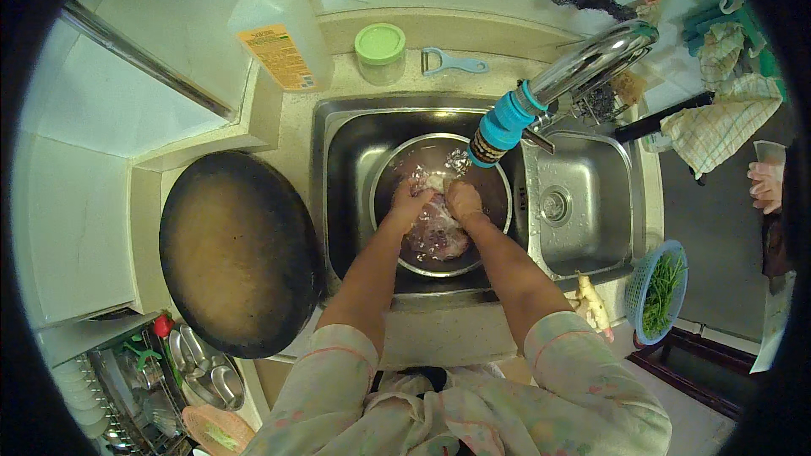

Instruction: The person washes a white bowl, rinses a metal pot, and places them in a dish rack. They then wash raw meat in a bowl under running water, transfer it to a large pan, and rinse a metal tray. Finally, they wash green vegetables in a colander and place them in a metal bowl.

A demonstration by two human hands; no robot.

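A round stainless steel bowl (507,208) of reddish-brown, cloudy water stands in the large basin of a steel sink (345,228). Within it lies a large piece of raw meat (440,237), pinkish with pale streaks and partly under water. My left hand (410,198) grips the meat's upper left side, thumb on top. On the upper right side my right hand (466,198) is curled against the meat, its fingertips hidden. Bright ripples show beyond both hands. Above the bowl's far right rim hangs a chrome faucet (589,57) with a blue nozzle (504,123).
A round dark board (234,253) lies left of the sink. Behind stand a large plastic bottle (279,38), a green-lidded jar (380,54) and a blue peeler (453,63). The small basin (589,228), ginger root (592,304) and a blue basket (633,297) of greens are at right.
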